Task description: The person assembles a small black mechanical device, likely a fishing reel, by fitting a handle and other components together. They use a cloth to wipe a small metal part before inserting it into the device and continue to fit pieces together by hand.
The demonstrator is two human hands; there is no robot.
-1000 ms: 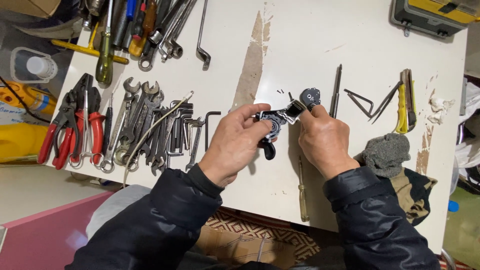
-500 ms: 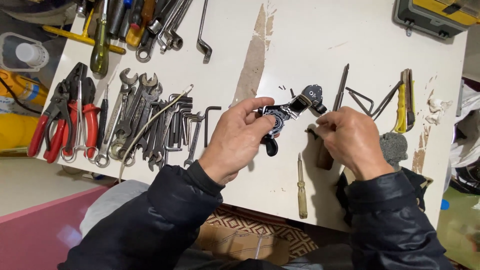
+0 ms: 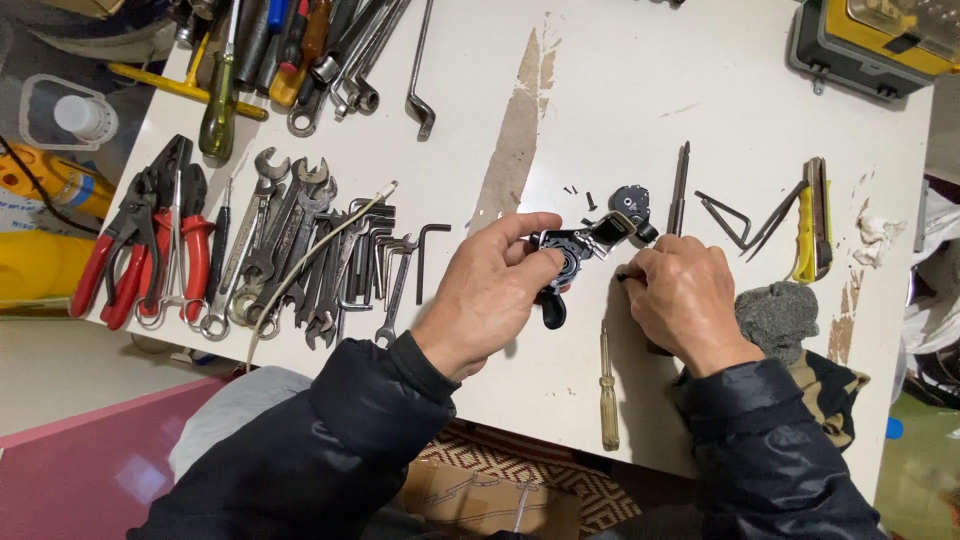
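My left hand grips a small black mechanical part with a round opening and a short black lever hanging below it, held just above the white table. My right hand is closed to the right of the part, with its fingertips next to the part's right end; what it pinches is hidden by the fingers. A dark round piece and a few tiny black screws lie on the table just behind the part. A slim screwdriver lies beside them.
Wrenches and hex keys and red-handled pliers lie at the left. More screwdrivers are at the back left. A yellow-handled knife, a grey sponge, a small yellow-handled screwdriver and a yellow and black case lie around.
My right hand has drawn back from the part's top and closed beside its right end. The left hand keeps hold of the part, which has barely moved.
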